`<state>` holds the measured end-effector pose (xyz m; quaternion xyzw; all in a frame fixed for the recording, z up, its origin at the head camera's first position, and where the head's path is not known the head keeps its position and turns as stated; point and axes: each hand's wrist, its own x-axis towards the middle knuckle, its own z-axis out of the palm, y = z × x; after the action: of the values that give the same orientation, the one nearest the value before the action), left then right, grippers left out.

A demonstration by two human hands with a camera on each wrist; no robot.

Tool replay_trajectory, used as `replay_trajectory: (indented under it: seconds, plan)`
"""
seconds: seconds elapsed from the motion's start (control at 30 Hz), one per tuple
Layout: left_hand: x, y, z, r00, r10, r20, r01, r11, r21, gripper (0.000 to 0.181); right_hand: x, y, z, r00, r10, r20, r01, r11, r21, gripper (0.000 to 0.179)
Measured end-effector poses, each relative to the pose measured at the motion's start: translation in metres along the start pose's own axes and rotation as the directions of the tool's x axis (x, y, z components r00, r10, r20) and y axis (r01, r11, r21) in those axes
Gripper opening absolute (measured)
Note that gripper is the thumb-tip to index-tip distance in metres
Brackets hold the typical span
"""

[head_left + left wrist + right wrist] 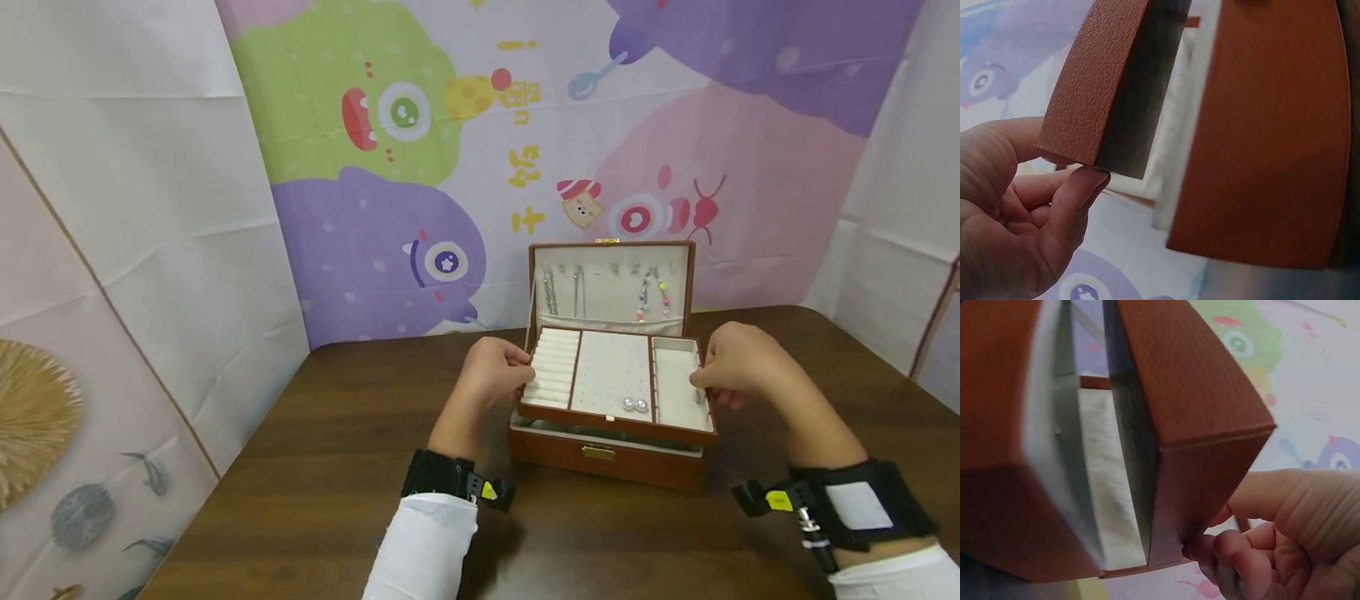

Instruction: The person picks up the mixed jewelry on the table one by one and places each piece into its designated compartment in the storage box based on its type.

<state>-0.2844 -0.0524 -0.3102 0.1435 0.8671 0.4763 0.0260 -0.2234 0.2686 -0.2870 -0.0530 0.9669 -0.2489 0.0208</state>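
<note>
A brown jewelry box point(547, 450) stands on the table with its lid point(597, 287) raised. Above the base, a removable jewelry tray point(611, 367) is held tilted, with a gap beneath it. My left hand point(491, 368) pinches the tray's left end, thumb and fingers on its edge, as the left wrist view also shows for the hand point(1016, 206). At the opposite end, my right hand point(742, 360) grips the tray's right side. Two pearl-like round pieces point(635, 405) sit in the tray's middle section; ring rolls point(553, 367) fill the left one.
Necklaces point(550, 290) and a colorful beaded strand point(653, 296) hang inside the lid. The dark wooden table point(337, 467) extends around the box. Behind it hangs a cartoon-printed cloth point(375, 250), with white cloth point(150, 167) at the left.
</note>
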Motion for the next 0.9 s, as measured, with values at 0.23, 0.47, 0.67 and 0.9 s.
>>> replay_trajectory:
  seconds: [0.23, 0.47, 0.67, 0.9]
  plan:
    - [0.007, -0.015, 0.003, 0.999, -0.016, 0.027, 0.013, 0.993, 0.119, 0.021, 0.009, 0.001, 0.014, 1.0, -0.015, 0.017, 0.015, 1.0, -0.022, 0.024]
    - [0.008, -0.016, 0.004, 0.999, -0.008, 0.035, -0.001, 0.971, 0.237, 0.011, 0.01, 0.0, 0.021, 1.0, -0.029, 0.009, 0.029, 0.999, -0.04, 0.026]
    - [0.008, -0.014, 0.005, 0.995, 0.076, 0.06, -0.094, 0.907, 0.41, 0.041, 0.013, 0.002, 0.025, 0.999, -0.037, 0.036, 0.039, 0.998, -0.057, 0.026]
    - [0.007, -0.014, 0.009, 0.992, 0.099, 0.079, -0.125, 0.846, 0.519, 0.047, 0.017, 0.004, 0.032, 0.998, -0.052, 0.045, 0.054, 0.997, -0.047, 0.022]
